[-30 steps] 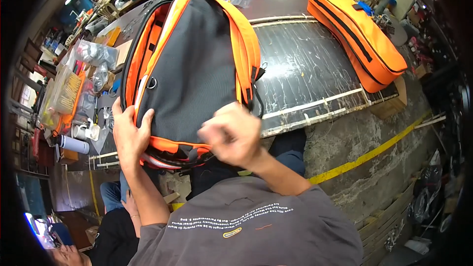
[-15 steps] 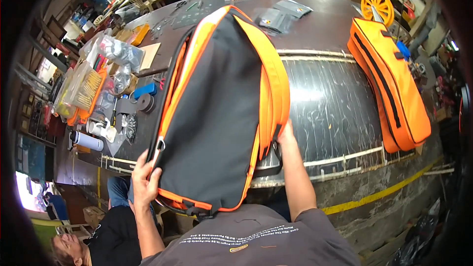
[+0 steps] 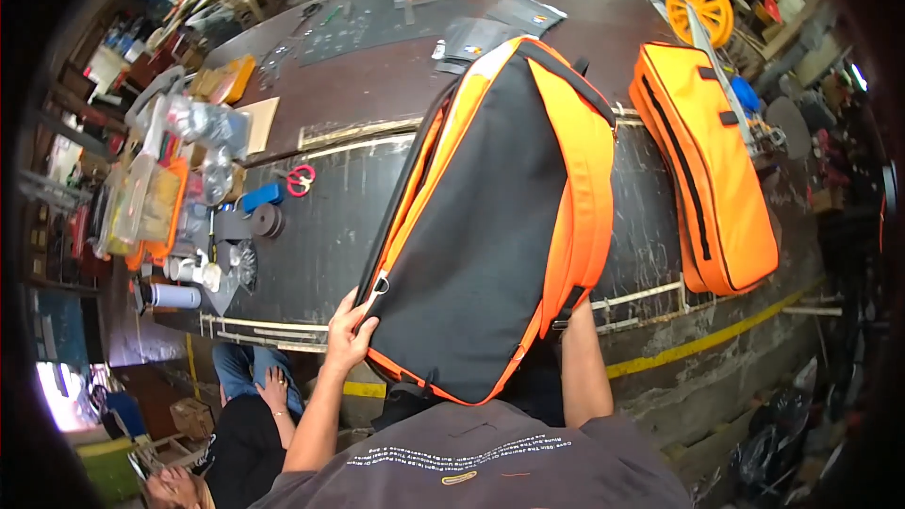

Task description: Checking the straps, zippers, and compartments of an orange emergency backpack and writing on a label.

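Observation:
A large black and orange backpack hangs tilted in front of me over the near table edge, its top leaning away to the right. My left hand grips its lower left edge by a metal zip pull, thumb on the near face. On the lower right side, my right hand holds the bag beside the orange shoulder strap; its fingers are mostly hidden behind the bag. A black buckle hangs near that hand. The bag's left side shows an orange-lined gap along the black edge.
An orange case with a black zip stands at the right, before a yellow spoked wheel. Pink scissors, a tape roll and a white bottle lie left. One person sits lower left; another works across the table.
The backpack has moved right and leans more to the right, both hands still on it. The pink scissors now show fully. Across the table, the other person's hands have shifted.

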The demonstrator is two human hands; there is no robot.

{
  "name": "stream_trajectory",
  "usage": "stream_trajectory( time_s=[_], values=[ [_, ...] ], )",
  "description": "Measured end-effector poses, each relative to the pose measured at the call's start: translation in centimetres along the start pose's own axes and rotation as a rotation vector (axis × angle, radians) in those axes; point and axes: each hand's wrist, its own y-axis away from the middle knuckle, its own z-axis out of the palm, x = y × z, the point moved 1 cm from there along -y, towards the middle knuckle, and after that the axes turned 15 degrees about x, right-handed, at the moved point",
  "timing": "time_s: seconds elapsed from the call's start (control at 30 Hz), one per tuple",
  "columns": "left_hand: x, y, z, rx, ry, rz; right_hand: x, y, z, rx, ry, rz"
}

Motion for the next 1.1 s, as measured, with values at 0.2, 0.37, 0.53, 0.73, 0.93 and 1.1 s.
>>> stream_trajectory(
  time_s=[0.2,0.37,0.53,0.73,0.93,1.1],
  values=[
    [-5.0,-3.0,5.0,-0.182,-0.043,-0.257,-1.2,1.6,-2.0,0.183,0.243,-0.331],
    [-2.7,-12.5,9.1,-0.030,-0.198,-0.001,-0.8,0.9,-1.8,0.243,0.298,-0.376],
    [0.1,-24.0,18.9,-0.280,-0.218,-0.435,-0.6,0.6,-1.6,0.257,0.305,-0.386],
    [2.7,-26.0,23.1,-0.139,-0.387,-0.211,1.2,2.1,-0.5,0.146,0.103,-0.308],
    [6.0,-30.2,20.5,-0.155,-0.091,0.043,5.2,7.7,1.8,0.079,0.505,-0.640],
    [8.3,-32.2,15.1,-0.354,0.375,0.169,3.7,15.0,-1.1,0.158,0.354,-0.410]
  ],
)
